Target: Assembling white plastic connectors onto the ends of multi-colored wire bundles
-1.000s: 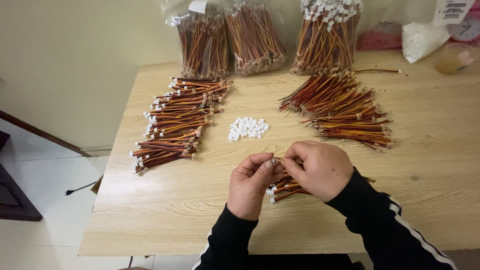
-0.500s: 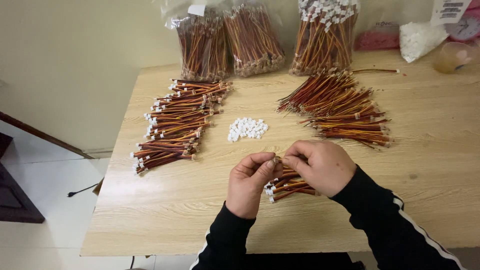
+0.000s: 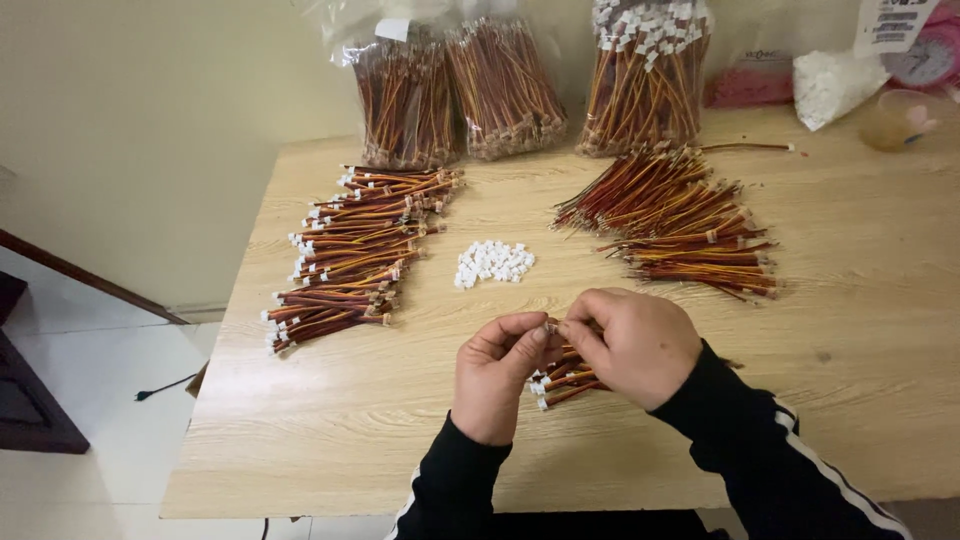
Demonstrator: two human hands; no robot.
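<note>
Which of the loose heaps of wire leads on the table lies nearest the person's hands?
The small heap of wire leads directly under the hands, its white plugs poking out below the left hand; the left heap and right heap lie farther up the table.

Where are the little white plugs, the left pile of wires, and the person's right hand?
white plugs [image 3: 494,262], head view, middle of the heap.
left pile of wires [image 3: 350,250], head view, middle of the bundles.
right hand [image 3: 635,345], head view, back of the hand.
</note>
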